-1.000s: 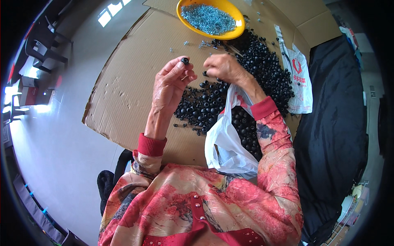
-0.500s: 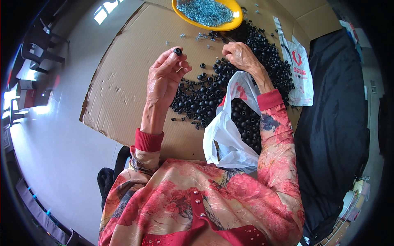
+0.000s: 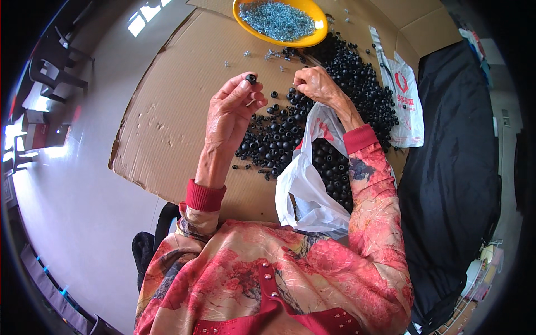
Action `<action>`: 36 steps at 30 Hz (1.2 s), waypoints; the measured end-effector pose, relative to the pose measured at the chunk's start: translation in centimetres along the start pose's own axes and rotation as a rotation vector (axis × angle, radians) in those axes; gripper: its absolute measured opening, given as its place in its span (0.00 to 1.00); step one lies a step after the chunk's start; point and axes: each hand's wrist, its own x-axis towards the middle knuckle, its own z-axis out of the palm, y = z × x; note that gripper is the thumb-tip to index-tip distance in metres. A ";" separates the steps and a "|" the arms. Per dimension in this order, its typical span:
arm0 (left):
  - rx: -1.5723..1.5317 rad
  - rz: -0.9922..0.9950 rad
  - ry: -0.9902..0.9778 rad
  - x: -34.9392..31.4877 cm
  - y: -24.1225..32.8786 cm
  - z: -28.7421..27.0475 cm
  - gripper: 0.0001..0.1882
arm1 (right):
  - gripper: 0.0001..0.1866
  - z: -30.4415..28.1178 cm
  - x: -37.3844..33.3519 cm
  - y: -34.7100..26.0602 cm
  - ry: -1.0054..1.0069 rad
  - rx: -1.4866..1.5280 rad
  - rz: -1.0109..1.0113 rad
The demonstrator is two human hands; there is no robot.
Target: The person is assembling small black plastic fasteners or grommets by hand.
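Between the thumb and fingertips of my left hand [image 3: 228,117] is a small round black knob [image 3: 251,79] with a hole in its end. My right hand [image 3: 322,86] is closed in a pinch just to its right, over the edge of the loose black knobs [image 3: 282,131]. A tiny pale speck shows at its fingertips, too small to name. Below my right wrist a white plastic bag [image 3: 304,181] gapes, full of black knobs [image 3: 330,170].
At the far edge of the cardboard sheet [image 3: 162,117] stands a yellow bowl [image 3: 320,34] of small silvery metal pieces [image 3: 276,21], several lying loose before it. A flattened plastic bag [image 3: 410,106] lies at right, beside black cloth [image 3: 452,162]. Chairs [image 3: 53,72] stand at far left.
My left hand has moved right and slightly nearer to me with the knob, and my right hand has shifted a little left and nearer. The two hands are closer together.
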 end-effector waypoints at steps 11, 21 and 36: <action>-0.124 -0.043 -0.084 -1.0 0.3 2.5 0.12 | 0.07 -6.9 -1.1 -9.5 0.218 0.824 -0.032; -0.141 -0.013 -0.137 -2.0 1.0 4.4 0.12 | 0.07 -6.8 -1.2 -11.5 0.203 1.083 -0.046; -0.178 -0.044 -0.109 -1.9 1.0 4.4 0.12 | 0.10 -8.6 -1.6 -13.9 0.346 0.578 -0.271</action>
